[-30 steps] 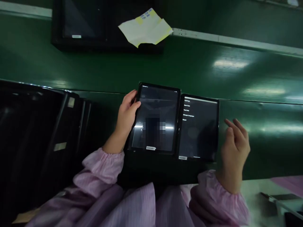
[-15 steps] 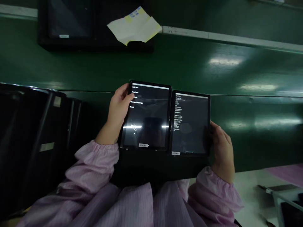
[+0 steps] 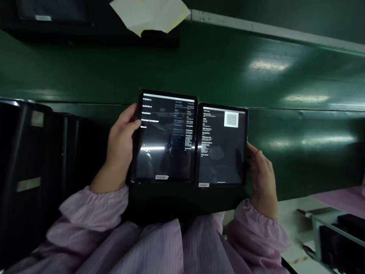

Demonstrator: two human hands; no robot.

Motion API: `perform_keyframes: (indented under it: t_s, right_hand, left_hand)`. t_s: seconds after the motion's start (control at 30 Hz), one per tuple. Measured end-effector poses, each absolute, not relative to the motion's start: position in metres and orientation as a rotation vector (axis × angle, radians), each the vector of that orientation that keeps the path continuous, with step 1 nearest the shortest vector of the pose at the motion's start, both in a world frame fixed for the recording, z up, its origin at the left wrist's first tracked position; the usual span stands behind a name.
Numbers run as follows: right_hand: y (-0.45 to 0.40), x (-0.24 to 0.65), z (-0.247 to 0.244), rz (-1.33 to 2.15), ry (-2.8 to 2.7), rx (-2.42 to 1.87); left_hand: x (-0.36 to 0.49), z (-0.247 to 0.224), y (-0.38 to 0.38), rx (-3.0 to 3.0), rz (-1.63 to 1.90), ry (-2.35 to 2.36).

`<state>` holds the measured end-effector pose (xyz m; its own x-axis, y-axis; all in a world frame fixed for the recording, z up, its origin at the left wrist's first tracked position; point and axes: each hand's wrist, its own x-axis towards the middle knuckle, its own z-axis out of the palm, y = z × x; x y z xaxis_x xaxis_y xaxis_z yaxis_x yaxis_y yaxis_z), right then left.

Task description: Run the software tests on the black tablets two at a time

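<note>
Two black tablets lie side by side before me, held low over the bench edge. My left hand (image 3: 118, 146) is closed on the left edge of the left tablet (image 3: 164, 160), thumb at the front and fingers hidden behind. White menu lines fill that screen's left side, and overlapping blocks of text show on its right. The right tablet (image 3: 222, 163) displays a text list and a square code at its upper right. My right hand (image 3: 262, 177) grips this tablet's right edge, its fingertips partly behind it. Each tablet has a small white label at its lower border.
Black tray-like stacks (image 3: 25, 148) with pale labels stand on the left. A black tray (image 3: 99, 32) holding a dark screen lies at the back left, with a creased paper (image 3: 154, 15) over it. A metal strip (image 3: 253, 27) crosses the green bench (image 3: 285, 87). A metal frame sits lower right.
The left tablet's screen has gained overlapping text on its right side, and my left thumb has drawn back to its edge. A code now shows on the right tablet. The view has shifted.
</note>
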<state>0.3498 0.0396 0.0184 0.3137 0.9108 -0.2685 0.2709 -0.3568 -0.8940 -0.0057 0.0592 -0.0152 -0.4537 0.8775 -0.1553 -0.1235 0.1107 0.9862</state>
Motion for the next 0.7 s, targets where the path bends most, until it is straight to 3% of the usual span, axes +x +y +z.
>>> perform_keyframes:
  t_s: [0.23,0.33,0.43,0.53,0.7]
  right_hand:
    - [0.032,0.342,0.025,1.017,-1.192,-1.904]
    - [0.033,0.328,0.033,0.67,-1.591,-1.897]
    - [0.034,0.302,0.041,0.276,-2.13,-1.546]
    - [0.034,0.277,0.043,0.297,-2.419,-1.202]
    - [0.033,0.263,0.037,0.335,-2.5,-1.135]
  left_hand:
    - [-0.018,-0.014,0.043,0.715,1.509,1.531]
    - [-0.023,-0.016,0.044,0.763,1.489,1.52]
    - [-0.027,-0.018,0.044,0.809,1.477,1.508]
    - [-0.028,-0.018,0.042,0.819,1.463,1.511]
    - [-0.029,-0.018,0.04,0.831,1.412,1.547]
